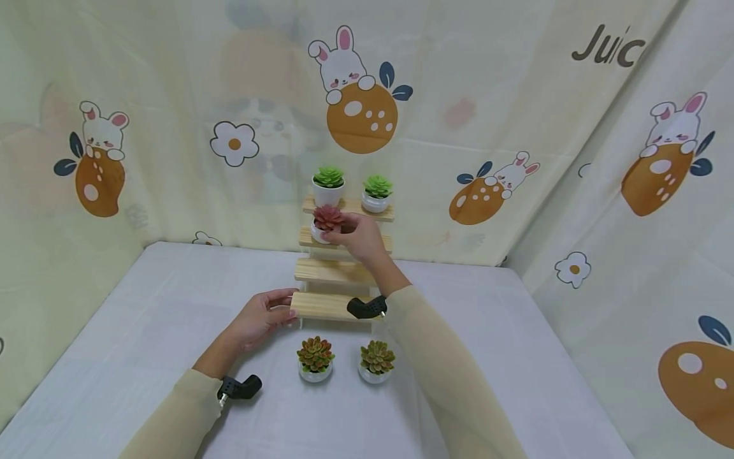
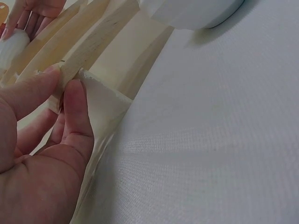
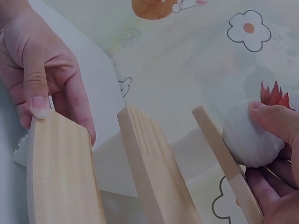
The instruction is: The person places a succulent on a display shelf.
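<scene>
My right hand (image 1: 358,237) grips the red succulent pot (image 1: 327,223) at the left end of the stepped shelf's (image 1: 338,274) third step. My left hand (image 1: 265,315) pinches the bottom step's left edge; bare table (image 1: 143,306) lies to its left.

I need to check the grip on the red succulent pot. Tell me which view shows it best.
The right wrist view: the red succulent pot fills the frame close up, the right hand gripping its white body. The head view shows it small on the wooden step shelf; the left wrist view catches only a blurred corner.
</scene>
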`<state>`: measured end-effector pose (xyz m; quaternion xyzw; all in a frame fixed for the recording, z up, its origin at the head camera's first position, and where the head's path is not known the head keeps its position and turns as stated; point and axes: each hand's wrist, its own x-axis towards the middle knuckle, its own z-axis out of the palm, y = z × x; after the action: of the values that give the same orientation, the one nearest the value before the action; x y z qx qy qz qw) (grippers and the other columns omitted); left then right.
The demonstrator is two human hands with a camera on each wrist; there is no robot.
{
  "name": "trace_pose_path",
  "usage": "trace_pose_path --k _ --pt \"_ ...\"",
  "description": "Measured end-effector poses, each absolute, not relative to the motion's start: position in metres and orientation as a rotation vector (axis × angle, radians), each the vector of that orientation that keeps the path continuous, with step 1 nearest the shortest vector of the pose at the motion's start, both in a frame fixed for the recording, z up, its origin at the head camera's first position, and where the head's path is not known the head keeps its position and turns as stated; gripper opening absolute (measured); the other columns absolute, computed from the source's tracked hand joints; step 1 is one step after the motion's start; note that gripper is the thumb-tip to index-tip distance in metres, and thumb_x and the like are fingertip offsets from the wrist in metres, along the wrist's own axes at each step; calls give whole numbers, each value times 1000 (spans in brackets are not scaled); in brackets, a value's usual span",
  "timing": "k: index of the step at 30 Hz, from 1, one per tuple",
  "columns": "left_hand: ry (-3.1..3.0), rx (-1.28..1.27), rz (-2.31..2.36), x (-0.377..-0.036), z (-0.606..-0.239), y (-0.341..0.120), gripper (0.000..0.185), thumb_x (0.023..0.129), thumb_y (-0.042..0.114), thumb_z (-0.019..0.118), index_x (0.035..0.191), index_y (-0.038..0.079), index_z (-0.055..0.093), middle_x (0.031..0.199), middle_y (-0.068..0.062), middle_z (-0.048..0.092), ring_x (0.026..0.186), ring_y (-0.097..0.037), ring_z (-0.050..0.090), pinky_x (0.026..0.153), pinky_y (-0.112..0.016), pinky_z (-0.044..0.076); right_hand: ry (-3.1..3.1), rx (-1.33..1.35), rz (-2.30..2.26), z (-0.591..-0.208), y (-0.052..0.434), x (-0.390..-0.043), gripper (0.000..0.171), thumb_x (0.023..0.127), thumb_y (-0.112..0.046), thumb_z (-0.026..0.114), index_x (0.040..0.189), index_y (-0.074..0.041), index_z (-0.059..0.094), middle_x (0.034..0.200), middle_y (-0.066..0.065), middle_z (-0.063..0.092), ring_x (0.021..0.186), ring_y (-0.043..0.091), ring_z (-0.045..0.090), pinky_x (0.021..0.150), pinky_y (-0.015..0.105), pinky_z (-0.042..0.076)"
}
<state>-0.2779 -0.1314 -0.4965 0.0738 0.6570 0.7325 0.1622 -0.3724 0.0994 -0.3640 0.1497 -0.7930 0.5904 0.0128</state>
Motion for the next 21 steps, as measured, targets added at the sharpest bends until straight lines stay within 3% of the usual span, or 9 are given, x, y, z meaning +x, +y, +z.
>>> trace_pose_path --k 21 --pt "1886 232 2070 -277 -495 -132 60 98 -5 62 153 -8 38 136 -25 55 103 -11 66 89 -25 61 -2491 455 1853 -363 97 -371 40 83 -17 86 121 -9 75 115 11 77 97 12 69 72 21 55"
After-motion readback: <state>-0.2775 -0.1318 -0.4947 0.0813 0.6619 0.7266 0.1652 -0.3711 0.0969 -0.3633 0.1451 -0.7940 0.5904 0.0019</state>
